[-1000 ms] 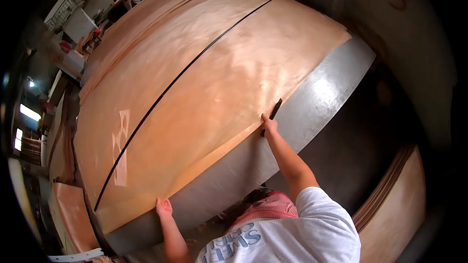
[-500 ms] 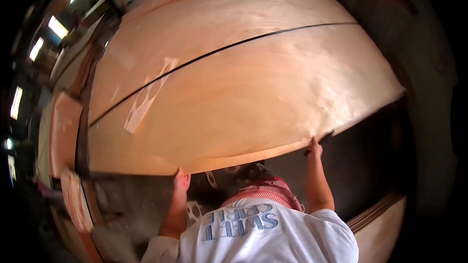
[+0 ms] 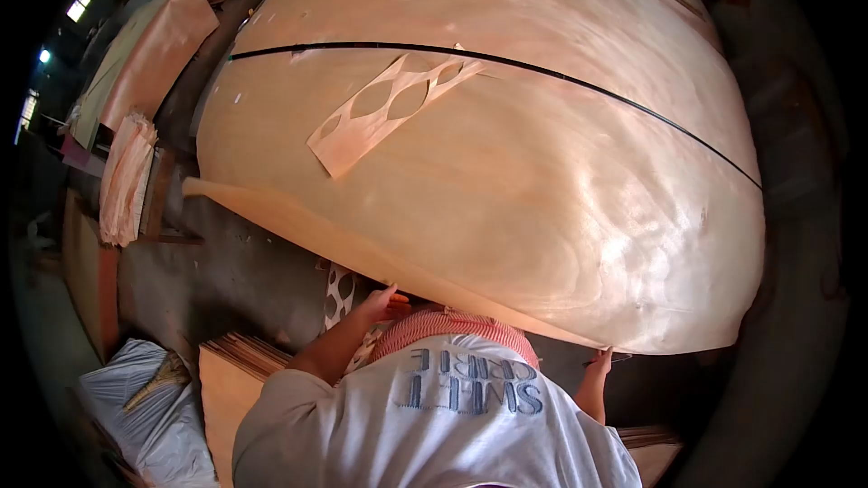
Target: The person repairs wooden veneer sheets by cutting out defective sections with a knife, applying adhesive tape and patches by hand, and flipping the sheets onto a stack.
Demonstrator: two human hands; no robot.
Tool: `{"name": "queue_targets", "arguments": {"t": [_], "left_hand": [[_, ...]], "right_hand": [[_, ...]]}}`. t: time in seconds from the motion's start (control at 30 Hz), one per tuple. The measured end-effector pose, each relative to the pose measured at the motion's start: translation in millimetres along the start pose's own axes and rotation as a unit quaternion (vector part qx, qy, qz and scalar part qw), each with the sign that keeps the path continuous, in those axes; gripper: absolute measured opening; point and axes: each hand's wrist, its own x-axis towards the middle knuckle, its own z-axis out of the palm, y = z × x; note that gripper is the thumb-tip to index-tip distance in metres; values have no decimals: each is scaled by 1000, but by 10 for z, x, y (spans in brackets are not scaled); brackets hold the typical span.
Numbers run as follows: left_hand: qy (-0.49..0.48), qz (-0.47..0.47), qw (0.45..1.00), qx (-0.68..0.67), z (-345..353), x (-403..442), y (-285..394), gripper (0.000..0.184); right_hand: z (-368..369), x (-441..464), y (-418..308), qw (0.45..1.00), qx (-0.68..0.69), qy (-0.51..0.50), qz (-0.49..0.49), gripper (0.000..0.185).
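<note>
A broad, thin wood veneer sheet (image 3: 470, 208) stretches out in front of me, its near edge close to my waist. My left hand (image 3: 389, 303) is at that edge, thumb up against it and fingers curled below. Farther right, my right hand (image 3: 600, 360) pinches the same edge; a small dark thing beside its fingers is too unclear to name. The sheet's near left edge is lifted and slopes away to a raised corner. On top lies a veneer offcut strip (image 3: 366, 131) with oval holes. A thin black line or strip (image 3: 542, 75) crosses the sheet behind it.
Bundled veneer strips (image 3: 128, 181) and a reddish sheet (image 3: 163, 59) stand to the left. Near my left side are a stack of veneer sheets (image 3: 231, 389) and a grey plastic-wrapped bundle (image 3: 149, 407). Another holed offcut (image 3: 339, 296) hangs or lies below the sheet's edge.
My view has turned left. The sheet's near edge has come closer to my body, and its left part now slants upward. Both hands remain at the edge, now nearer my waist.
</note>
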Motion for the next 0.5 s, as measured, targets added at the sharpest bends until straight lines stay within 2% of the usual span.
{"name": "queue_targets", "arguments": {"t": [0.03,0.07,0.1,0.17,0.23,0.3,0.37,0.47,0.5], "left_hand": [[-8,-41,998,50,30,-66,119,44],[-10,-24,993,113,76,-138,275,44],[12,10,993,119,53,-95,367,43],[55,80,987,129,26,74,563,41],[96,191,973,85,253,-150,948,34],[164,243,954,54,258,54,1327,28],[218,346,909,87,259,231,1652,27],[353,497,746,269,95,515,2068,36],[410,485,692,343,168,448,2232,41]], "right_hand": [[-6,-50,40,1000,-24,14,-4,40],[1,-110,65,998,-48,29,-8,45],[-27,-163,86,997,-69,45,-14,51],[57,-181,108,993,-108,9,-44,42],[208,-181,66,986,-149,-29,-75,32],[659,-465,-83,976,-176,-97,-87,26],[1203,-768,-263,961,-205,-157,-98,21],[2044,-1141,-460,935,-236,-242,-111,21],[2347,-1171,-491,926,-238,-269,-115,21]]}}
